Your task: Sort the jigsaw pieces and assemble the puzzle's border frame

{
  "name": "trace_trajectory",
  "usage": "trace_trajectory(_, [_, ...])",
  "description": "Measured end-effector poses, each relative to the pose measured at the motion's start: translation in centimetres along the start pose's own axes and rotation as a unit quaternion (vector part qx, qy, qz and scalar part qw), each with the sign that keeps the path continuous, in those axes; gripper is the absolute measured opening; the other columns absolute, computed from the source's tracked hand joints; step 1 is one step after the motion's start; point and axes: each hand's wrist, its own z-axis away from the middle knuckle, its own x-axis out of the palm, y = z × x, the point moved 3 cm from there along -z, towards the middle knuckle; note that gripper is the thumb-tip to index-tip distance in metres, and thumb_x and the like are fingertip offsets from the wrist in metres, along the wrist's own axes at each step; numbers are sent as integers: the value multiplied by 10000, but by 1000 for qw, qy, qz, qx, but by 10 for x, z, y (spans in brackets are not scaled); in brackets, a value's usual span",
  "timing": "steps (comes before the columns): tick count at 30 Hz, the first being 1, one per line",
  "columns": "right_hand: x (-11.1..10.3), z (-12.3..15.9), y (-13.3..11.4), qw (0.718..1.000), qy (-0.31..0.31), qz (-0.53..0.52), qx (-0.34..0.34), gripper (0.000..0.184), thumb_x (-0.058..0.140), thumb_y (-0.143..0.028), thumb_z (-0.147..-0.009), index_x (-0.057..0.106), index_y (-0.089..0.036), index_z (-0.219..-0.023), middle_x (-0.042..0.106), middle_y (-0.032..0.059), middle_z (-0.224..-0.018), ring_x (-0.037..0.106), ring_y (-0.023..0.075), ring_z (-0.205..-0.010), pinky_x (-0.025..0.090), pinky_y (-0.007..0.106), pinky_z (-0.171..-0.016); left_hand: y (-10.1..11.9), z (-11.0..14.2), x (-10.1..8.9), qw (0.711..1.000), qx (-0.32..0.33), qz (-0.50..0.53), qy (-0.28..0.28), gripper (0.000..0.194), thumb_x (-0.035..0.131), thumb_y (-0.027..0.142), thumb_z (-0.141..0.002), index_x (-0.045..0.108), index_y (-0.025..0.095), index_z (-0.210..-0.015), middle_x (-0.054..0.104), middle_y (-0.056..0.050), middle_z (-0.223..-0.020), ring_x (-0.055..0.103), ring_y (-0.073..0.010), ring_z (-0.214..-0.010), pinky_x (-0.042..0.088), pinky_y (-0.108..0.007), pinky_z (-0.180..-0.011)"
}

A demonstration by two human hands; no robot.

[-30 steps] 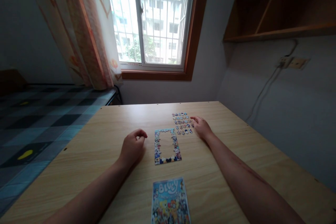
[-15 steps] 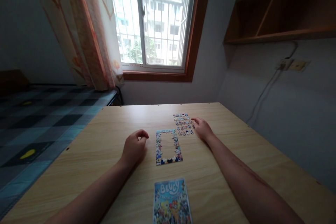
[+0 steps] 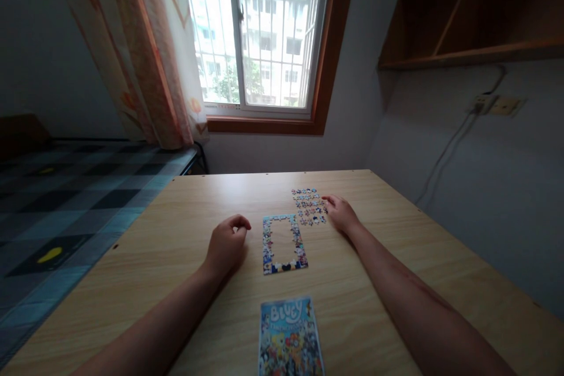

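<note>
A jigsaw puzzle border (image 3: 285, 268) lies in the middle of the table, joined into a rectangular frame with bare wood inside. Loose puzzle pieces (image 3: 307, 204) are laid out in rows beyond its upper right corner. Left of the border, my left hand (image 3: 228, 241) rests on the table with its fingers curled in a loose fist; nothing shows in it. My right hand (image 3: 340, 212) lies at the right edge of the loose pieces. Its index finger is stretched toward them, and I see no piece held. The other fingertips are partly hidden.
A Bluey picture box (image 3: 291, 338) lies at the table's near edge, below the border. The wooden table (image 3: 185, 305) reaches toward the window wall. A bed (image 3: 88, 200) stands on the left, and a shelf (image 3: 476, 56) hangs at the upper right.
The view has shifted very slightly. Both hands stay in nearly the same places, and the border, pieces and box have not moved on the table.
</note>
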Motion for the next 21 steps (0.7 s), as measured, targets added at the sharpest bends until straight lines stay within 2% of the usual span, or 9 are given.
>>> trace_trajectory(21, [-1,1,-3,1000,0,7,2,317,514,-213,-921,720,-212,-1162,720,63,-1217,641,192,-1141,454,310,-1052,4,1,0,1000,0,-6,-13,206,448,303,-656,638,225,-639,675,-2,-664,591,-197,-662,431,-315,-709])
